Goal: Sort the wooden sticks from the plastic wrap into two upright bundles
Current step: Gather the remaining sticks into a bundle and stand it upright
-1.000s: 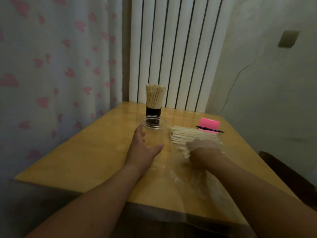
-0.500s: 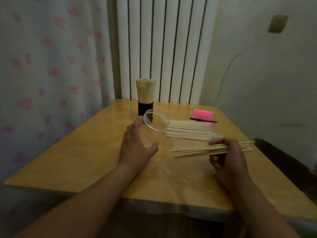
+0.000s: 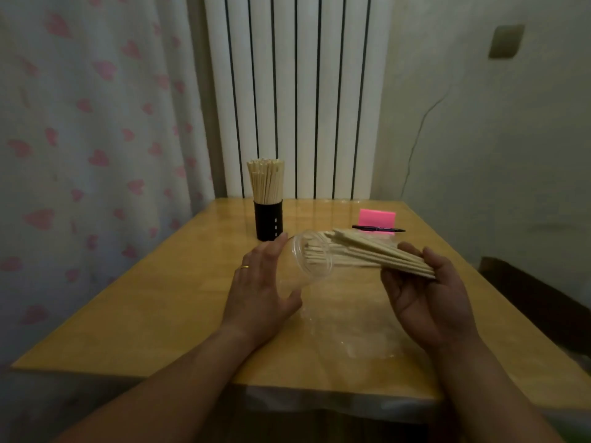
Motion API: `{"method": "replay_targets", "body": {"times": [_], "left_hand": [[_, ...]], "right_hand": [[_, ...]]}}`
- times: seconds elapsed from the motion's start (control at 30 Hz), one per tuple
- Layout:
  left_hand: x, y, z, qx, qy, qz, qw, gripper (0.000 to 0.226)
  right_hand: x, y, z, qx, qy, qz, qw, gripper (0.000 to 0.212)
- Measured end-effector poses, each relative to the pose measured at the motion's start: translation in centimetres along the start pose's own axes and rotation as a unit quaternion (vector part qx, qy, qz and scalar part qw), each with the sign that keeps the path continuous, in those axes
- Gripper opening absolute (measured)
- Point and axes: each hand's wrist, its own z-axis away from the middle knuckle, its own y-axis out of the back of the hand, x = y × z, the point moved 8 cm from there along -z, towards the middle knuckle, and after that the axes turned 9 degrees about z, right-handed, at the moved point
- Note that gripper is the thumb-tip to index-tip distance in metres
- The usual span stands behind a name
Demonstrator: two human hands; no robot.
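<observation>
Frankly, I can read no writing anywhere; the pink pad (image 3: 376,217) and pen (image 3: 378,228), right of centre, show no legible marks. At frame centre my left hand (image 3: 260,290) wraps a clear cup (image 3: 309,258), tilted with its mouth toward the right, thumb below and fingers curled behind. My right hand (image 3: 425,294), palm up, has fingers closed under a handful of pale, thin, square-cut sticks (image 3: 377,252) whose far ends sit inside the cup's mouth. Crinkled wrap (image 3: 348,321) lies flat on the table (image 3: 144,314) beneath both hands. Above centre, a black holder (image 3: 269,220) stands a full upright bundle (image 3: 265,180).
</observation>
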Motion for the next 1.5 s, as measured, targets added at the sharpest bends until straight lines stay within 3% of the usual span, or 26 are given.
{"method": "replay_targets", "body": {"times": [0.2, 0.43, 0.6, 0.73, 0.8, 0.9, 1.03, 1.17, 1.27, 1.33, 1.4, 1.43, 1.5], "left_hand": [[0.3, -0.3, 0.0, -0.009, -0.014, -0.011, 1.000, 0.106], [0.3, -0.2, -0.1, -0.011, -0.007, -0.005, 1.000, 0.105], [0.0, -0.2, -0.1, -0.007, 0.003, -0.006, 1.000, 0.107], [-0.3, -0.1, -0.2, 0.005, 0.022, 0.002, 1.000, 0.111], [-0.8, 0.2, -0.1, 0.015, 0.044, 0.023, 0.999, 0.109], [-1.1, 0.6, -0.1, 0.027, 0.071, 0.049, 0.996, 0.108], [-1.6, 0.5, -0.3, 0.028, 0.085, 0.050, 0.995, 0.108], [-2.2, 0.6, -0.4, 0.033, 0.114, 0.070, 0.990, 0.108], [-2.9, 0.5, -0.4, 0.032, 0.139, 0.090, 0.986, 0.110], [-3.2, 0.5, -0.4, 0.034, 0.152, 0.105, 0.982, 0.112], [-3.5, 0.4, -0.5, 0.038, 0.161, 0.125, 0.978, 0.112], [-3.8, 0.3, -0.5, 0.040, 0.166, 0.136, 0.976, 0.111], [-4.5, 0.0, -0.5, 0.043, 0.177, 0.159, 0.970, 0.110]], "right_hand": [[1.2, 0.1, -0.3, 0.075, 0.048, 0.218, 0.972, 0.046], [0.3, 0.1, 0.8, 0.104, 0.063, 0.304, 0.945, 0.036], [-1.1, -6.2, 2.6, 0.045, 0.168, 0.488, 0.855, 0.025], [0.3, -10.5, -0.6, 0.018, 0.152, 0.601, 0.784, 0.024], [1.3, -10.5, -2.8, 0.034, 0.121, 0.603, 0.788, 0.023], [2.5, -9.3, -4.0, 0.049, 0.088, 0.549, 0.830, 0.029], [2.1, -8.1, -2.4, 0.064, 0.113, 0.499, 0.857, 0.038], [0.6, -7.5, 1.3, 0.020, 0.154, 0.534, 0.831, 0.032], [1.4, -6.9, 3.0, -0.077, 0.067, 0.636, 0.765, 0.038], [2.8, -5.7, 3.1, -0.148, -0.007, 0.737, 0.659, 0.031], [3.9, -4.0, 2.2, -0.178, -0.015, 0.827, 0.533, 0.032], [4.1, -3.5, 1.3, -0.171, 0.000, 0.859, 0.482, 0.040], [4.1, -2.8, -1.2, -0.115, 0.032, 0.902, 0.414, 0.051]]}}
